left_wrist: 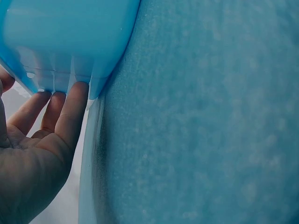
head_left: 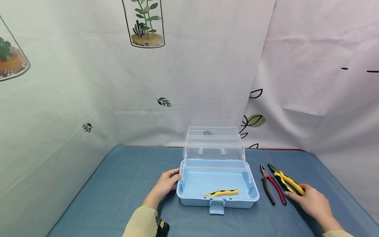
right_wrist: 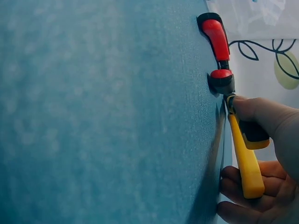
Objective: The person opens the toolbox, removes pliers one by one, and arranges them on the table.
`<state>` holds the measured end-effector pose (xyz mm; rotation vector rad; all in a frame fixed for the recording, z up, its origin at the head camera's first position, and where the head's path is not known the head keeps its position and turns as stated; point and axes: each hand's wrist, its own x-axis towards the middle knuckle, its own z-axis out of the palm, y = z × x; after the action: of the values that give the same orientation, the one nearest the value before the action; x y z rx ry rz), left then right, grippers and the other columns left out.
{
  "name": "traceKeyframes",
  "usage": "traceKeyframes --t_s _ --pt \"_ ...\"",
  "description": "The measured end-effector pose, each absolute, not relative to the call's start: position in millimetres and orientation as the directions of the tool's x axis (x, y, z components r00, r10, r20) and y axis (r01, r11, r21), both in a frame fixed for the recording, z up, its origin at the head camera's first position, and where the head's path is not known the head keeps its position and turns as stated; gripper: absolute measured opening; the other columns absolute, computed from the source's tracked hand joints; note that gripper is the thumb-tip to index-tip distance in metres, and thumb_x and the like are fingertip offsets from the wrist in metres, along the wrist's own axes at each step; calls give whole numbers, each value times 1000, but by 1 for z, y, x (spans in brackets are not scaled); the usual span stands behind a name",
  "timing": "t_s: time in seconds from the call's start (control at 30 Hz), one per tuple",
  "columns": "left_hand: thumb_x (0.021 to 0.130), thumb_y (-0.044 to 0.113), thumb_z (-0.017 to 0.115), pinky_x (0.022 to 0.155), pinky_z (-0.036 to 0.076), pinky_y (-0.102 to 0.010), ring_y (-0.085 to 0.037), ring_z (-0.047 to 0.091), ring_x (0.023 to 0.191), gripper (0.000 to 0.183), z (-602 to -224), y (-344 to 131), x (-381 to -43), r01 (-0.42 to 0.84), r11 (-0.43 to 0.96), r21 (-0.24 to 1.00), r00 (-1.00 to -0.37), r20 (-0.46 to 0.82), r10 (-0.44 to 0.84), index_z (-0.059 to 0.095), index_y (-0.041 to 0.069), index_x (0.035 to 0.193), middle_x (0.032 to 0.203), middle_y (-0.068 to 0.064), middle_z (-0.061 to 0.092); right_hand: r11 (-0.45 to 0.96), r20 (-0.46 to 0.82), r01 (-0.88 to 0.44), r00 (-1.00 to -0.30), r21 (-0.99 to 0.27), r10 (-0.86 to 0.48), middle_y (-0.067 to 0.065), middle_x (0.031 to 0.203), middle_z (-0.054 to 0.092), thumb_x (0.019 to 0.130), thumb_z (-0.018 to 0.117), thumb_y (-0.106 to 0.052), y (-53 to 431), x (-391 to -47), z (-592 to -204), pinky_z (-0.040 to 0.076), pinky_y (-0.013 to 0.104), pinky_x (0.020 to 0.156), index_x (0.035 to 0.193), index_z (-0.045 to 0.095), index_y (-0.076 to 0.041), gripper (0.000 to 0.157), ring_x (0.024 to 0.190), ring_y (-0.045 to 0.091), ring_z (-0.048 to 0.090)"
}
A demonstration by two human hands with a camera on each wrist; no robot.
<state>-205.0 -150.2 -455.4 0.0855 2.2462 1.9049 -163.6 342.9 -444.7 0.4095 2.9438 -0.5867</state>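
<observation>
A light blue toolbox (head_left: pixel 217 203) with its clear lid (head_left: pixel 215 141) raised stands on the table. My left hand (head_left: pixel 164 185) holds its left side, thumb at the rim; in the left wrist view several fingertips (left_wrist: pixel 80 93) touch the outer wall. Inside the box lies a slim tool (head_left: pixel 222 193) with a yellow and black handle, its kind unclear. To the right, my right hand (head_left: pixel 314 201) grips yellow and black pliers (head_left: pixel 282 179) by the handles, thumb on one and fingers around the other. Their head lies by the red and black pliers (head_left: pixel 273 184).
A blue cloth (head_left: pixel 118 194) covers the table. Behind it and along both sides hang pale curtains (head_left: pixel 192 82) printed with plants. The raised lid leans back near the rear curtain. A black strap (head_left: pixel 162 227) circles the left wrist.
</observation>
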Motion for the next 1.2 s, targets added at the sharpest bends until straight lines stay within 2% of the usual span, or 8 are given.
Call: traceKeyframes --t_s 0.43,0.77,1.0,1.2 --pt "93 22 53 87 54 -42 -28 56 117 52 -454 -151 -205 -83 175 981 -981 -111 162 45 0 139 141 -24 45 894 -154 283 -958 -348 244 30 99 61 68 64 -73 338 -161 -442 39 30 54 119 51 17 103 73 23 53" --pt "93 20 53 86 55 -43 -28 56 116 50 -453 -150 -203 -87 166 982 -983 -112 148 45 0 139 141 -24 45 889 -185 294 -952 -350 242 32 100 59 66 64 -75 337 -163 -440 43 36 58 118 51 18 108 74 25 52" --pt "93 22 54 86 55 -41 -28 56 117 52 -455 -151 -205 -87 169 982 -980 -115 164 44 0 139 141 -24 44 874 -174 296 -954 -386 246 23 88 65 73 65 -67 339 -162 -442 45 35 54 108 59 13 88 69 21 56" --pt "94 20 53 86 54 -43 -29 55 117 50 -452 -148 -202 -91 168 981 -982 -117 149 44 -1 139 141 -24 45 877 -176 278 -958 -392 225 22 88 65 74 64 -66 340 -162 -440 46 35 55 107 60 13 86 69 20 56"
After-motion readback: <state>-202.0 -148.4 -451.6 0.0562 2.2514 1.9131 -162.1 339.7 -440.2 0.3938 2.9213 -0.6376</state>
